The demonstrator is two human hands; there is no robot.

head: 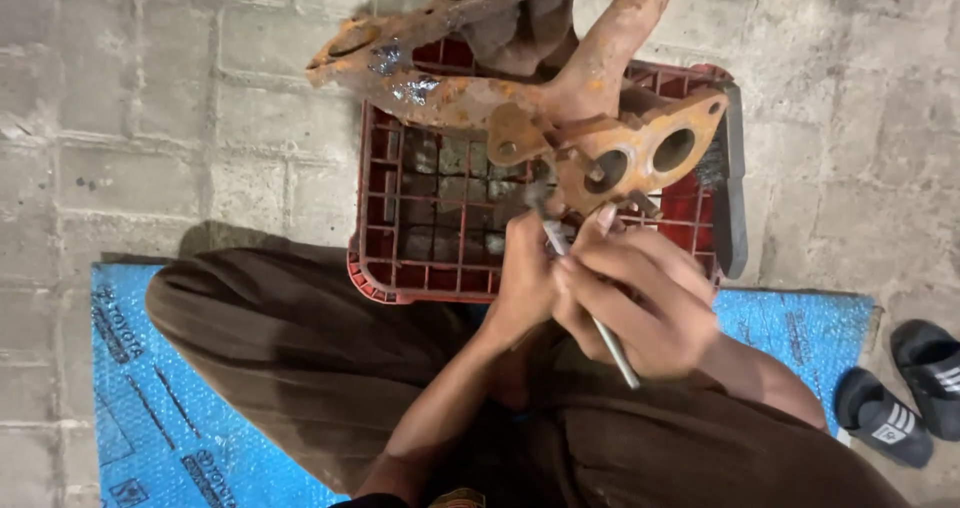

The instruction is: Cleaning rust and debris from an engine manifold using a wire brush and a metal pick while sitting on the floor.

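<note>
Blue bubble-textured plastic sheeting [160,408] covers the paved ground at the far left, spread under the seated person so that the brown trousers [300,348] rest on padding rather than on the grey paving blocks [150,98]. Next comes a red plastic lattice crate [420,238], turned so it serves as a low bench; it lifts the work up within easy reach of both arms. Across its top lies a rusty, orange-brown cast metal manifold [480,88] with curved pipes and a two-hole flange [645,153], the flange facing the person, seemingly so the studs and ports can be reached.

Just below that flange, the left hand [525,278] is curled tightly around the upper end of a slim grey metal rod-like tool [590,303], steadying its tip against the flange's lower edge. The right hand [645,303] wraps over it from the other side, fingers closed around the shaft, whose free end sticks out downward below the palm. Both hands touch each other, a doubled grip that looks meant for control and pressure at one small spot.

A dark flat wire brush [730,188] leans along the crate's right edge, near the work. At the far right, a pair of black slip-on sandals [905,388] sits beside the sheeting.
</note>
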